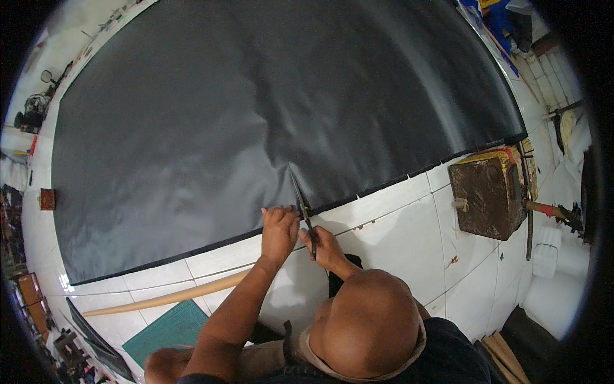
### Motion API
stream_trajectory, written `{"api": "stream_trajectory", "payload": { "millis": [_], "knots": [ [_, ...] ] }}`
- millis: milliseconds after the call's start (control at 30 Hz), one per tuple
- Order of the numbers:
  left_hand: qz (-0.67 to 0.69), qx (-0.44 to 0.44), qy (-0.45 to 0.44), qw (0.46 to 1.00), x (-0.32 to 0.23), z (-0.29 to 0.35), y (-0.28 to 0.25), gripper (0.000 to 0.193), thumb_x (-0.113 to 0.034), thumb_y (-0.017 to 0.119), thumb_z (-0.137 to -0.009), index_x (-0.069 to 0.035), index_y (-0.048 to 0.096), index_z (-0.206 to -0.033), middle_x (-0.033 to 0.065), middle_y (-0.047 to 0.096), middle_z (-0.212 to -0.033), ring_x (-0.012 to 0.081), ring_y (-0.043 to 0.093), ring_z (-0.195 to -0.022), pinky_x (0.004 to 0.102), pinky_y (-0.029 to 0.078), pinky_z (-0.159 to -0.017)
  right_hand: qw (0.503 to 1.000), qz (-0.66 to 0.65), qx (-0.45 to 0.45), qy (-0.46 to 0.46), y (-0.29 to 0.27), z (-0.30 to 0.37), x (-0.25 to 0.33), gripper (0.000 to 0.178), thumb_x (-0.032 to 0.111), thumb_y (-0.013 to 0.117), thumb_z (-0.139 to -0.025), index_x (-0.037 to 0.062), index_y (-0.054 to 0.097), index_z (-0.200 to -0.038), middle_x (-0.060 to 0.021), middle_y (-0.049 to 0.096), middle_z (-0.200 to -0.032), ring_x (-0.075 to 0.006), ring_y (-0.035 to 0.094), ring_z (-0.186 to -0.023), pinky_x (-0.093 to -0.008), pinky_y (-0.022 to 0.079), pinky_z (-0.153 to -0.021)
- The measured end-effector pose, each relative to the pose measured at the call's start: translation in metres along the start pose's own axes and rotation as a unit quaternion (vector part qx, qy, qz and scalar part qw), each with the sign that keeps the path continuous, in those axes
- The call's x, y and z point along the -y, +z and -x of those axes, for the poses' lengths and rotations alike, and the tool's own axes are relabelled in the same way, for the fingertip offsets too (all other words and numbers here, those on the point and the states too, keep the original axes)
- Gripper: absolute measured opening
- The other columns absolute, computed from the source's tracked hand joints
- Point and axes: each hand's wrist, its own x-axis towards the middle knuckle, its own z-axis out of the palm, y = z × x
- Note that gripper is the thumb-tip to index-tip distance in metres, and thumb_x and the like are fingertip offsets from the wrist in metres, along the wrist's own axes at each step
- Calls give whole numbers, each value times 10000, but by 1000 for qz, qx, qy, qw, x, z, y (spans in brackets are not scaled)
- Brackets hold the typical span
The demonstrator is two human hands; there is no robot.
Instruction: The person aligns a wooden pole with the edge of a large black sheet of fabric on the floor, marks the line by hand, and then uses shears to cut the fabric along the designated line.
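A large black sheet point(173, 128) with a smooth, leather-like surface is spread over the white floor. Its near edge, which shows several small notches to the right, runs in front of my hands. My right hand point(325, 248) is closed round the handles of a pair of scissors point(304, 211). A long blade points away from me over the sheet, and the material puckers around its tip. Just left of the scissors, my left hand point(279, 232) grips the sheet's near edge with bent fingers. Its thumb is mostly hidden.
A dark brown box-like block point(486, 195) stands by the sheet's right corner. A small reddish-brown block point(47, 199) touches its left edge. Nearer me lie a long tan strip or pole point(166, 297) and a green cutting mat point(167, 329). White rolls point(550, 301) lie at right.
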Motion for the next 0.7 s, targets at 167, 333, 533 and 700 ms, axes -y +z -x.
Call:
{"api": "stream_trajectory", "payload": {
  "millis": [167, 333, 533, 700],
  "knots": [
    [-2, 32, 7, 999, 3, 0, -4, 279, -89, 662, -813, -27, 642, -1084, 141, 578, -1124, 351, 522, -1129, 624, 284, -1091, 1000, -11, 5, 13, -4, -3, 1, 437, 418, 592, -971, 56, 502, -744, 6, 472, -542, -108, 491, -466, -284, 398, -454],
    [-74, 65, 52, 994, 16, 11, -6, 368, -102, 634, -790, -10, 594, -1144, 165, 533, -1164, 365, 496, -1171, 633, 297, -1080, 999, -49, 16, 2, -3, -31, 33, 499, 493, 592, -940, 30, 533, -765, -64, 526, -603, -193, 535, -547, -340, 417, -523],
    [-162, 113, 68, 978, 3, 10, -7, 458, -139, 641, -795, -14, 562, -1229, 171, 553, -1184, 366, 481, -1228, 601, 293, -1092, 998, -40, 18, 50, -8, -86, 51, 636, 604, 587, -892, -22, 591, -776, -192, 611, -659, -312, 611, -646, -436, 469, -634],
    [-232, 142, 48, 961, -6, 10, -7, 487, -188, 627, -802, -18, 554, -1252, 154, 555, -1271, 329, 468, -1279, 564, 309, -1080, 1000, -20, -23, -5, 0, -93, 48, 600, 580, 608, -894, 7, 589, -718, -115, 587, -588, -225, 602, -542, -381, 462, -533]
  ]
}}
